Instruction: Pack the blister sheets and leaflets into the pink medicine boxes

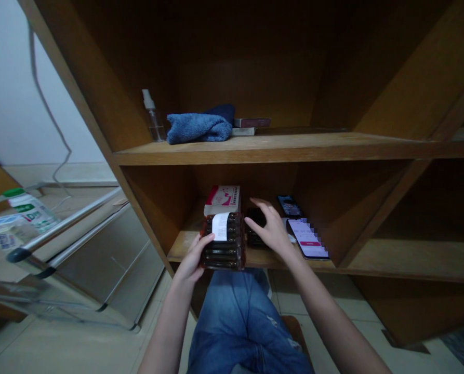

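Dark trays [224, 249], stacked about six high with a white slip on top, stand at the front edge of the lower shelf [391, 259], their long sides running back into it. The left hand [193, 259] presses open against the stack's left side. The right hand [268, 228] hovers open just right of it, over a small dark box [255, 218]. One pink-and-white box [222, 199] sits behind the stack; two phones [305, 238] lie to the right.
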{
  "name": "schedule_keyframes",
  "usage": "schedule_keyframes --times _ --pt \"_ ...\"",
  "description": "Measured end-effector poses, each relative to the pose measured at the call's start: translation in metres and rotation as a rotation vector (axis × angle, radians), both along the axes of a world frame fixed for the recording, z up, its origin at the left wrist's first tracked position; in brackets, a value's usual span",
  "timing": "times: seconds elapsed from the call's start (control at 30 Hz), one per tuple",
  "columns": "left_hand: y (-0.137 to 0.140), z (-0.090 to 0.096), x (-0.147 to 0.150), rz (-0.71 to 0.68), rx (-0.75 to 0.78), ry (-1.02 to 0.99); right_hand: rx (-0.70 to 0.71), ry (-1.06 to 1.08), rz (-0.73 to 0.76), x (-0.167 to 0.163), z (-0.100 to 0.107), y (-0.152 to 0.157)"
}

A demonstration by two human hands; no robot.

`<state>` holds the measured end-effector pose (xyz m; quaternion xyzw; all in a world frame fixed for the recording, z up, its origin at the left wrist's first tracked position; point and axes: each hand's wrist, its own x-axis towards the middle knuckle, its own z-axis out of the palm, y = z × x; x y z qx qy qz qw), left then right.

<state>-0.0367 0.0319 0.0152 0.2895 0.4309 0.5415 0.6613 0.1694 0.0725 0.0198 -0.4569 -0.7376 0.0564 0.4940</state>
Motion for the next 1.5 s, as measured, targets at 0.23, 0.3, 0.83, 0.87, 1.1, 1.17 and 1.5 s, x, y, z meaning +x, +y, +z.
schedule_keyframes --times 0.23,0.3,0.83,0.87,1.1,1.17,1.5 --pt "0.032 0.014 -0.008 -0.078 0.008 0.031 -0.077 -0.316 -0.073 -0.026 -0.001 0.036" --pt "0.037 0.014 -0.008 -0.096 -0.006 0.041 -0.094 -0.349 -0.049 -0.026 -0.001 0.038" --pt "0.050 0.009 -0.022 -0.159 -0.131 0.224 -0.112 -0.452 0.100 -0.008 0.007 0.042" --pt "0.052 0.008 -0.024 -0.157 -0.139 0.219 -0.104 -0.454 0.104 -0.009 0.008 0.042" --pt "0.059 0.014 -0.026 -0.209 -0.153 0.158 -0.064 -0.472 0.118 -0.013 0.009 0.043" --pt "0.058 0.020 -0.023 -0.231 -0.166 0.139 -0.070 -0.474 0.114 -0.013 0.009 0.044" --pt "0.048 0.023 -0.025 -0.222 -0.129 -0.139 -0.109 -0.472 0.107 -0.012 0.008 0.047"
